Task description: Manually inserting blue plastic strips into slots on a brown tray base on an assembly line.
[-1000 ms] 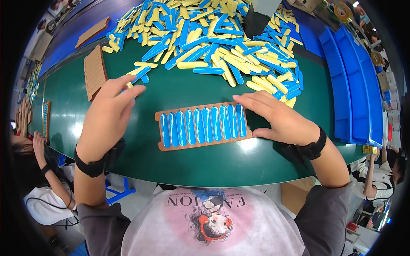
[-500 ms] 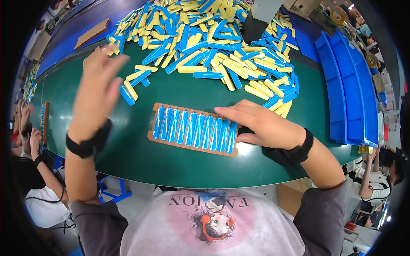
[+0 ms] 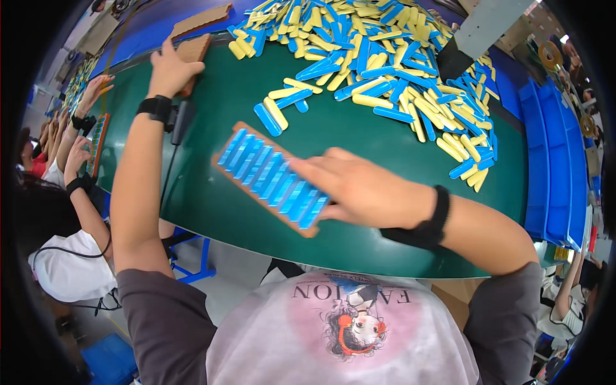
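- Brown cardboard tray [image 3: 307, 231] of glossy blue strips [image 3: 273, 179] slants over the green bench [image 3: 385, 247], its right end pinched in the right hand [image 3: 369, 186].
- Left hand [image 3: 171, 70] is at a ridged brown cardboard stack [image 3: 194, 48]; cannot tell whether that grip is closed.
- Tray probably light, stiff; best held by its short ends.

Open green tabletop [image 3: 215, 96] between the left hand [image 3: 172, 74] and the filled tray [image 3: 269, 179], heap of blue-and-yellow pieces [image 3: 391, 77] blocking the far middle, grey post [image 3: 491, 29] amid it, blue bins [image 3: 555, 167] walling the right side
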Demonstrator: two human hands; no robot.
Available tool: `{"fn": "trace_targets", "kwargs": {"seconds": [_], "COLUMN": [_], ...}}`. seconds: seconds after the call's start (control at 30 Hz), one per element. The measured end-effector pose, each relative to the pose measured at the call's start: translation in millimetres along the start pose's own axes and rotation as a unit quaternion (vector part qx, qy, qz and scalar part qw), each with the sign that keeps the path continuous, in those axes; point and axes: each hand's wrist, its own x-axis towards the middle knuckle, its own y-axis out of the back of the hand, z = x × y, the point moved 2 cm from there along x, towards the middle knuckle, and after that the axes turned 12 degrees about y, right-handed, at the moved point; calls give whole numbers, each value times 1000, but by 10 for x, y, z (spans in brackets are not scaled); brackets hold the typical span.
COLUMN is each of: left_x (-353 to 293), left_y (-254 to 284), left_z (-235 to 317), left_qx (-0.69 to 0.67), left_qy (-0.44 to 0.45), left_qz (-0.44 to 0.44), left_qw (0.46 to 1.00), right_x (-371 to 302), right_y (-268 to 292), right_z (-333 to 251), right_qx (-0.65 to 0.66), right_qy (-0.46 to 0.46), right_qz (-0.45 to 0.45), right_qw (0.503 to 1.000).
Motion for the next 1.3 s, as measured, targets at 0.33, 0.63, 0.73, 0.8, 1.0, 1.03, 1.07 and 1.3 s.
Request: {"fn": "trace_targets", "kwargs": {"seconds": [0.33, 0.63, 0.73, 0.8, 1.0, 1.03, 1.07, 1.3], "left_x": [-302, -2018, -2183, -2109, -2034, -1927, -1872, -2050], "left_y": [1108, 950, 704, 534, 567, 713, 828, 694], "left_z": [623, 938, 995, 1113, 1353, 1484, 1628, 1695], "left_qx": [-106, -395, -354, -188, -108, -78, 44, 173], "left_qy": [-138, 38, 82, -83, -226, -327, -395, -739], "left_qz": [162, -332, -365, -296, -319, -293, -246, -172], "left_qw": [971, 856, 857, 933, 914, 895, 884, 627], "right_x": [1820, 536, -57, -365, -563, -569, -611, -735], "right_y": [-909, 142, 612, 750, 729, 723, 730, 865], "right_z": [123, 1005, 1247, 1324, 1271, 1242, 1224, 1076], "right_qx": [-38, -411, -383, -369, -254, -254, -232, -348], "right_qy": [-11, -93, -56, -63, -90, -95, -103, -118], "right_qz": [72, -30, 3, 78, 159, 162, 178, 246], "right_qw": [997, 906, 922, 924, 950, 949, 951, 897]}}
